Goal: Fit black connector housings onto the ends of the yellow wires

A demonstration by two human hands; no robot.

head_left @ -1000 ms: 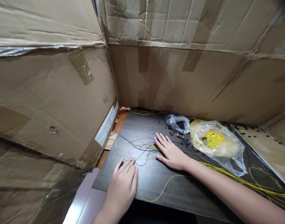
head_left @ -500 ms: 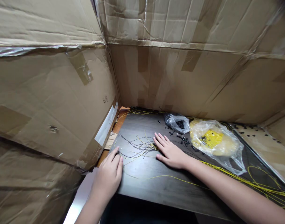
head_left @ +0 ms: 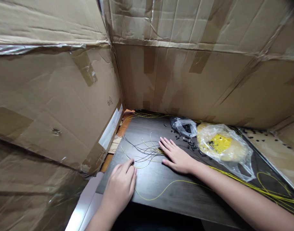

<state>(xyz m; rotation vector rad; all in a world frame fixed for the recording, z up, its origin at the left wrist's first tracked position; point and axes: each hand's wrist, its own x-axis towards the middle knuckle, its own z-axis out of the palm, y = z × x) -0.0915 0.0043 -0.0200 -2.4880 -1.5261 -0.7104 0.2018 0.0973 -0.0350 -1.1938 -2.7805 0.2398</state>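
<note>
A makeshift workshop corner between cardboard walls (head_left: 173, 85)

Brown tape (head_left: 198, 61) patches the walls beside a dark desk (head_left: 182, 198); yellow wires (head_left: 224, 171), scattered small black parts (head_left: 191, 143) and clear plastic bags (head_left: 240, 146) look like workshop supplies. Whether it stands inside a home cannot be told.

Two hands are present: one left hand (head_left: 121, 181), one right hand (head_left: 177, 158). They share one desk (head_left: 175, 195). Of clear plastic bags there are two: one smaller bag (head_left: 177, 122) with black pieces inside, one larger bag (head_left: 242, 152) with yellow pieces (head_left: 220, 143) inside, both contents too crowded to count. Loose black connectors (head_left: 190, 143) on the desk number more than ten. Several yellow wires (head_left: 236, 178) and several black wires (head_left: 131, 145) overlap too much for an exact figure.
</note>
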